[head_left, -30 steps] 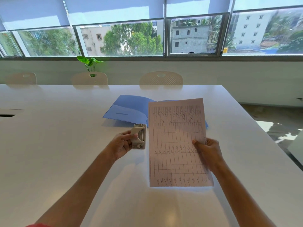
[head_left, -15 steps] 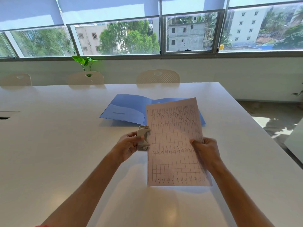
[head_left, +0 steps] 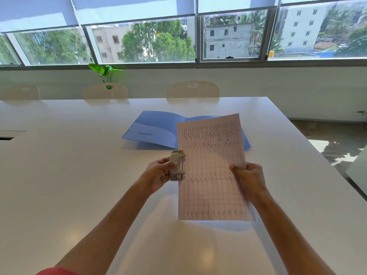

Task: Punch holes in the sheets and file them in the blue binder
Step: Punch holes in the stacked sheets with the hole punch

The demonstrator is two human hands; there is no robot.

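My right hand [head_left: 249,180] holds a printed sheet [head_left: 211,167] with a grid by its right edge, lifted above the white table [head_left: 69,175]. My left hand [head_left: 158,173] grips a small grey hole punch [head_left: 177,165], whose slot sits over the sheet's left edge near its middle. Behind the sheet the blue binder [head_left: 155,129] lies open flat on the table; its right half is mostly hidden by the sheet.
Three pale chairs [head_left: 193,89] stand along the table's far side, with a green plant [head_left: 105,73] behind the middle one. Windows run along the back wall. The table's right edge drops to the floor [head_left: 327,139].
The punch and the sheet have come together: the sheet's left edge, a gap away a second ago, now sits inside the punch. Both hands rose slightly toward the binder.
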